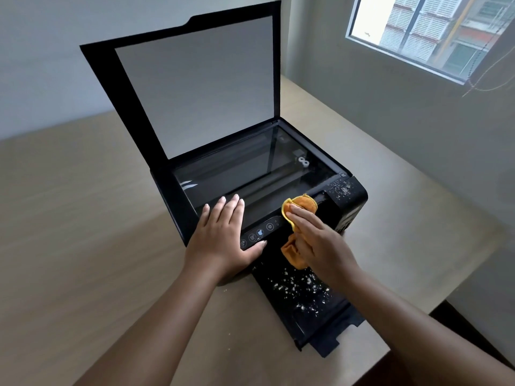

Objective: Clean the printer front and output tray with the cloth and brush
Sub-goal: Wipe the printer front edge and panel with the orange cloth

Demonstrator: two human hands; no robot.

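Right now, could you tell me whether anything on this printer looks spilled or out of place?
Yes: white crumbs are scattered over the output tray and on the printer's near right corner, standing out against the black.

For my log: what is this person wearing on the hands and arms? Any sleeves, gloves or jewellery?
Nothing worn shows. The left hand and right hand are ungloved, with no rings visible. The left forearm and right forearm are bare to the picture's edge: no sleeve, watch or bracelet.
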